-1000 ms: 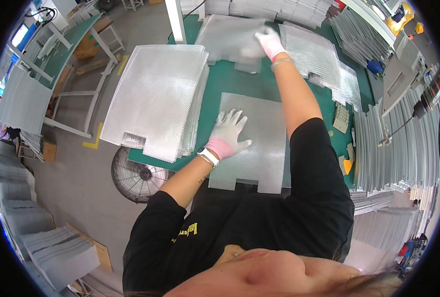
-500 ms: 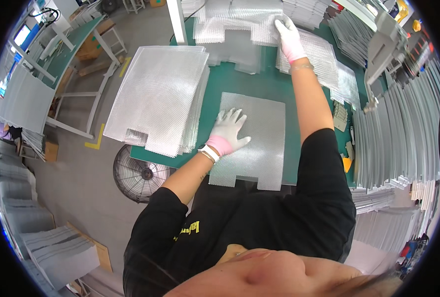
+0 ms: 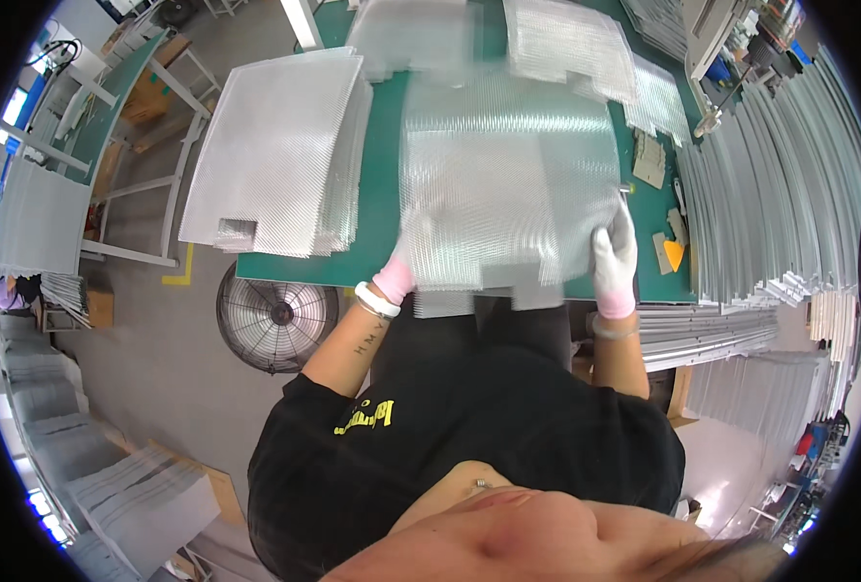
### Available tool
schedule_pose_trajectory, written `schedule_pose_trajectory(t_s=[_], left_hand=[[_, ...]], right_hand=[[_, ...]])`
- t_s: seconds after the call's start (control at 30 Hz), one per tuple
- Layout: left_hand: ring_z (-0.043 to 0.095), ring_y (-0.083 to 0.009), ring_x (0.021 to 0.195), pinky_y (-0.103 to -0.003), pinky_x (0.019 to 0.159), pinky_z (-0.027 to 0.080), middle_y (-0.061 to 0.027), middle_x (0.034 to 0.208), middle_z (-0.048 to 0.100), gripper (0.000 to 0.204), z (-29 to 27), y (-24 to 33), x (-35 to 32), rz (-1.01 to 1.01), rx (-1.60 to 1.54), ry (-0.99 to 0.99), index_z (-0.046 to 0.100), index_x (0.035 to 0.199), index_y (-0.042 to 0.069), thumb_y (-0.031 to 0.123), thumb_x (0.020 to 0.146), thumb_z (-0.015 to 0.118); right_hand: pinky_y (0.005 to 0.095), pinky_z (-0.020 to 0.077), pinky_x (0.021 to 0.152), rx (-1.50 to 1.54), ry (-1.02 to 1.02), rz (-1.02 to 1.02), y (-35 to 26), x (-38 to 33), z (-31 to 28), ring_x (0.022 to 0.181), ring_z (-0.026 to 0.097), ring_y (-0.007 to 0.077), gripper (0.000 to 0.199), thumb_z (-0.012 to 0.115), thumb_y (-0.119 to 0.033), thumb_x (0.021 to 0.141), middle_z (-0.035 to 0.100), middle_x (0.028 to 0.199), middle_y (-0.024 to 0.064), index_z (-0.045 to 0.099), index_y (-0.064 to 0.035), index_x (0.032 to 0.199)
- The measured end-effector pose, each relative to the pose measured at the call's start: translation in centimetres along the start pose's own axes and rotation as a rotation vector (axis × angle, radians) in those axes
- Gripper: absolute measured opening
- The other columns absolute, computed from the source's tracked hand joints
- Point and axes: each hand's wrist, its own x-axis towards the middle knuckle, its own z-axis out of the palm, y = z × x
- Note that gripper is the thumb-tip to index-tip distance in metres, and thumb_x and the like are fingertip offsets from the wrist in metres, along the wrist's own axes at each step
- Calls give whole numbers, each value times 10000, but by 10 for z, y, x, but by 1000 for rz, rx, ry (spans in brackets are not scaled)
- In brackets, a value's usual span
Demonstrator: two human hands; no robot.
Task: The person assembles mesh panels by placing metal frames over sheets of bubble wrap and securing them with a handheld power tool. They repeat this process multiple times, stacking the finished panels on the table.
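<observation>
— What are the hands doing?
— The left hand (image 3: pixel 395 276) and right hand (image 3: pixel 614 260), both gloved, grip opposite lower edges of a metal mesh sheet (image 3: pixel 508 184).
— Where is it?
— Held over the green tabletop (image 3: pixel 382 184), beside a mesh stack (image 3: pixel 275 150).

White gloves with pink cuffs cover both hands, plus a black yellow-printed T-shirt (image 3: pixel 469 427) and white wristband (image 3: pixel 376 300).
</observation>
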Motion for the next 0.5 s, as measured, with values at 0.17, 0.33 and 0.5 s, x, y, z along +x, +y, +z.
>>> schedule_pose_trajectory(t_s=[0.17,0.33,0.5], left_hand=[[446,-301,1370,-395,1142,369,-208,1506,427,799,46,85,-36,202,-107,0,290,1526,-47,588,1044,251],[425,-419,1378,-427,1109,403,-298,1533,329,959,79,81,-74,430,1066,208,205,1539,-61,272,837,767],[473,-458,1305,-428,1096,418,-309,1452,418,925,93,69,-72,584,1388,230,239,1535,-36,209,817,768]], right_hand=[[305,382,1084,-64,34,188,7,-37,-14,1303,478,171,558,543,-41,989,479,1460,111,345,43,1504],[254,513,784,-380,97,214,-1,-38,-18,838,602,100,534,532,-5,931,655,1088,79,441,32,1456],[272,510,708,-559,28,363,22,-26,-36,700,603,117,540,598,-122,903,653,784,104,492,24,1411]])
